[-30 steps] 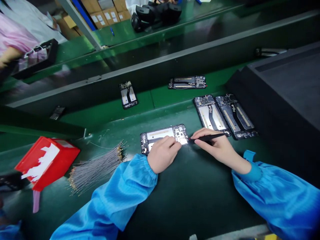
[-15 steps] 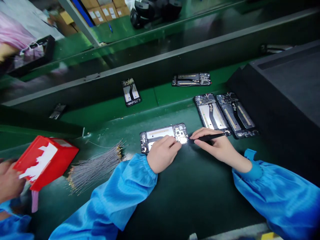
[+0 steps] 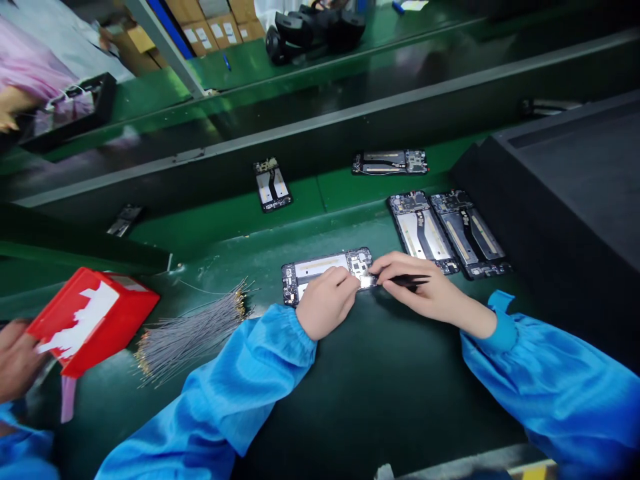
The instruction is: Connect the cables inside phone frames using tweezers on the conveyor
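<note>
Fingers of the left hand are curled and press down on the near edge of the opened black phone chassis with a white inner panel, which lies flat on the dark green table straight ahead of the person. Right hand pinches the thin black tweezers between thumb and forefinger, tip at the right end of the chassis, just beside the left fingertips.

Versus half a second ago: the right hand has shifted left, closing up to the left hand; the two now almost touch over the chassis corner. Less of the tweezers' shaft shows beyond the knuckles. The bright glare at the chassis corner has dimmed. Left hand holds its former place and posture. The chassis has not moved.

Surroundings: two more opened black phone chassis lie side by side to the right, near the black box. Two further single units sit on the green conveyor strip beyond; both stand slightly further right in the picture than before. Bundle of thin grey wires with gold tips lies left of the left sleeve. A co-worker's hand touches the red plastic bin at far left, much as before.
</note>
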Motion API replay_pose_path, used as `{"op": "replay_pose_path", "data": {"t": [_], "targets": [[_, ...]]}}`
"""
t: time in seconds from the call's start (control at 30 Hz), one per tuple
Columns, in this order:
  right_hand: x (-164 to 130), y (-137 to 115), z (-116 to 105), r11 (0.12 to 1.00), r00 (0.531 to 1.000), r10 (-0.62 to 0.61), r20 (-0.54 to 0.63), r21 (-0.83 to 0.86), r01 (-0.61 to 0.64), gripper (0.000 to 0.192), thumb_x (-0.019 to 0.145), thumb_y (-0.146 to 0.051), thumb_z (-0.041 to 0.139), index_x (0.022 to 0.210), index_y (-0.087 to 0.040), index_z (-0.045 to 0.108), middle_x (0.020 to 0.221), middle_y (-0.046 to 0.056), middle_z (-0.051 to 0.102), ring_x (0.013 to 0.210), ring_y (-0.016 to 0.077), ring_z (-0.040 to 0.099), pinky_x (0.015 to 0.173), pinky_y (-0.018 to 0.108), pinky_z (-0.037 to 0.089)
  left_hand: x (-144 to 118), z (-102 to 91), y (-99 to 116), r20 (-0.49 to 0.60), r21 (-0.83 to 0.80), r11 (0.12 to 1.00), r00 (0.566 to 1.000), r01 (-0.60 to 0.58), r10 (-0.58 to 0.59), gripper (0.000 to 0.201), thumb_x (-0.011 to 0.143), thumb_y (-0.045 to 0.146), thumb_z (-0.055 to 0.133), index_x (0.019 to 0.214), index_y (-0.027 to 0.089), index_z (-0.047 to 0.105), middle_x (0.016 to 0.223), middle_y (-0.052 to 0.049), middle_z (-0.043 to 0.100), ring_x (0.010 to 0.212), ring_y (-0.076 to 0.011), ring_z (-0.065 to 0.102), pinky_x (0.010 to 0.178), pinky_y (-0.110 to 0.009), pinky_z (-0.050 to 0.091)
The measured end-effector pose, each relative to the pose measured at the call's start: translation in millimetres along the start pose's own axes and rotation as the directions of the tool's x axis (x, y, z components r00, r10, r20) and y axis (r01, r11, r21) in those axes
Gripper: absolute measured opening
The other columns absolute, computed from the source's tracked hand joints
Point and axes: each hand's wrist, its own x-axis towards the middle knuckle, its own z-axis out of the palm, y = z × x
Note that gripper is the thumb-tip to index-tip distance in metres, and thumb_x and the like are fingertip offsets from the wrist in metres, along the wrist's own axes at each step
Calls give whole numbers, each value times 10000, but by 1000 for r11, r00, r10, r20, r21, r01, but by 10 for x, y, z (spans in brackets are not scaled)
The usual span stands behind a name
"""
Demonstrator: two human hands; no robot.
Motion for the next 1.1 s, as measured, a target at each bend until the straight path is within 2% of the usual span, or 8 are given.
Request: {"op": "replay_pose_path", "data": {"t": [0.13, 0.23, 0.4, 0.63, 0.9, 1.0, 1.1], "targets": [[169, 92, -11, 979, 991, -24, 133, -198, 50, 405, 761, -72, 438, 1132, -222, 496, 1211, 93, 462, 1113, 218, 453, 900, 386, 416, 39, 9, -6, -15, -80, 994, 997, 80, -82, 155, 831, 138, 399, 855, 153, 551, 817, -47, 531, 777, -154, 510, 714, -270, 452], [237, 141, 4, 957, 977, 9, 212, -284, 53, 521, 742, -141, 506, 1246, -226, 405, 1231, 113, 426, 1129, 259, 432, 879, 419, 432, 53, 10, -1, -23, -97, 990, 994, 102, -105, 151, 822, 132, 408, 872, 157, 548, 829, -48, 537, 784, -157, 517, 720, -277, 459], [264, 140, -4, 966, 970, 1, 242, -251, 61, 554, 723, -105, 503, 1249, -223, 379, 1204, 101, 435, 1094, 239, 463, 864, 380, 449, 52, -1, 0, -36, -118, 988, 993, 103, -108, 174, 817, 127, 412, 888, 155, 569, 810, -46, 531, 769, -156, 515, 713, -278, 457], [277, 164, -20, 978, 975, 8, 222, -206, 39, 548, 721, -118, 530, 1232, -198, 350, 1176, 107, 443, 1100, 240, 450, 885, 391, 429, -52, 4, 59, -29, -261, 964, 997, 58, -68, 259, 810, 116, 410, 963, 173, 611, 761, -30, 503, 714, -136, 488, 653, -252, 439], [301, 216, -50, 978, 964, 28, 265, -207, 28, 561, 727, -172, 562, 1241, -228, 342, 1189, 93, 421, 1110, 244, 442, 881, 386, 428, -85, 22, 82, -58, -256, 965, 996, 47, -64, 273, 814, 117, 399, 971, 175, 615, 771, -33, 516, 719, -136, 489, 660, -263, 439], [330, 227, -50, 971, 956, 44, 289, -238, 27, 581, 717, -183, 570, 1246, -224, 334, 1183, 89, 413, 1072, 242, 462, 848, 364, 440, -87, 29, 76, -53, -251, 967, 996, 50, -66, 268, 814, 117, 402, 969, 171, 613, 775, -35, 522, 723, -139, 490, 672, -271, 441], [367, 206, -32, 957, 948, 69, 310, -289, 24, 594, 695, -168, 567, 1241, -227, 340, 1151, 89, 412, 948, 227, 518, 752, 340, 465, -84, 40, 95, -43, -231, 972, 997, 49, -61, 264, 816, 122, 402, 971, 175, 607, 774, -36, 522, 737, -147, 489, 684, -282, 443]]}}
